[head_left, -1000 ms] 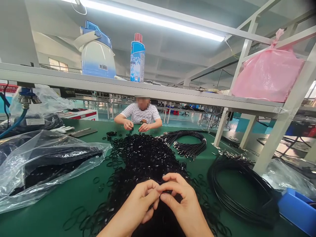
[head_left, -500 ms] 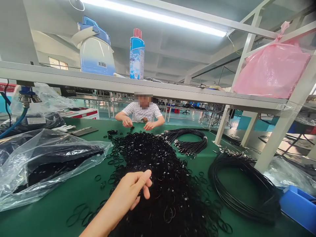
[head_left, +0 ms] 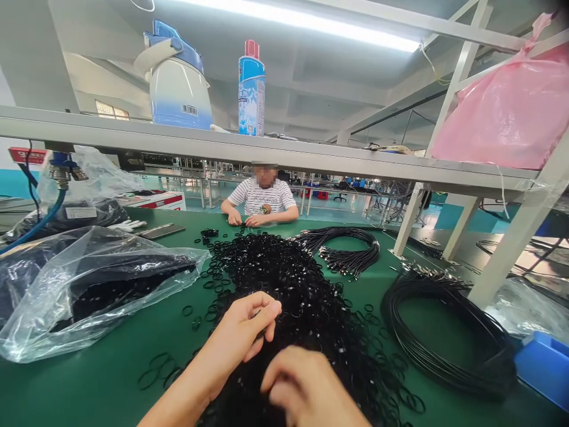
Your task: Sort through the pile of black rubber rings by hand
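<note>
A large heap of small black rubber rings (head_left: 284, 267) runs down the middle of the green table. Over its near part is my left hand (head_left: 249, 326), thumb pressed against curled fingers. Something dark shows inside this grip, but it is too small to make out. My right hand (head_left: 306, 379) is low over the same heap, just right of and below the left. Its fingers are curled and blurred by motion, so whether they hold anything does not show. Loose rings (head_left: 157, 370) lie on the table left of my left forearm.
Coils of black cable (head_left: 444, 332) lie at right, with a blue bin (head_left: 542, 373) beside them. A clear plastic bag (head_left: 111, 290) of black items is at left. Across the table a person (head_left: 267, 198) handles small black pieces. A metal shelf (head_left: 311, 155) spans above.
My right hand has come into view from below, near the left one. My left hand stays in a pinch over the heap. The person opposite has brought both hands together. The view has shifted slightly.
</note>
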